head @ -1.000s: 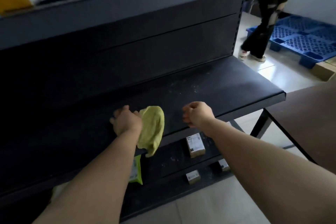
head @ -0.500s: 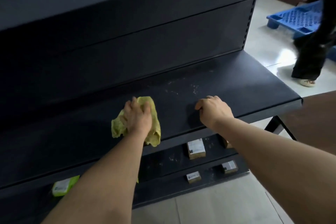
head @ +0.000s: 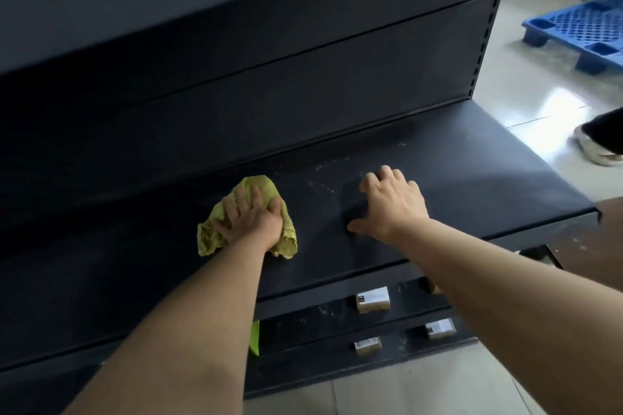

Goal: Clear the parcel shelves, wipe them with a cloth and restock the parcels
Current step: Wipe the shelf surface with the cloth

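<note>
A dark metal shelf (head: 472,192) runs across the middle, bare of parcels and speckled with pale dust near its centre. My left hand (head: 251,217) presses flat, fingers spread, on a crumpled yellow-green cloth (head: 259,185) lying on the shelf. My right hand (head: 391,202) rests on the shelf to the right of the cloth, fingers bent with the tips on the surface and nothing in it. Small cardboard parcels sit on the lower shelves: one (head: 373,299) just below, two more (head: 368,345) (head: 440,328) further down.
A green packet (head: 255,337) peeks out under my left forearm. A blue plastic pallet (head: 586,27) lies on the tiled floor at the far right. Another person's shoe (head: 596,143) is beside the shelf end. A brown table edge (head: 606,246) is at right.
My left hand has gone from gripping the cloth at the shelf's front edge to pressing it flat further in. My right hand moved onto the shelf and opened. The other person walked off rightward.
</note>
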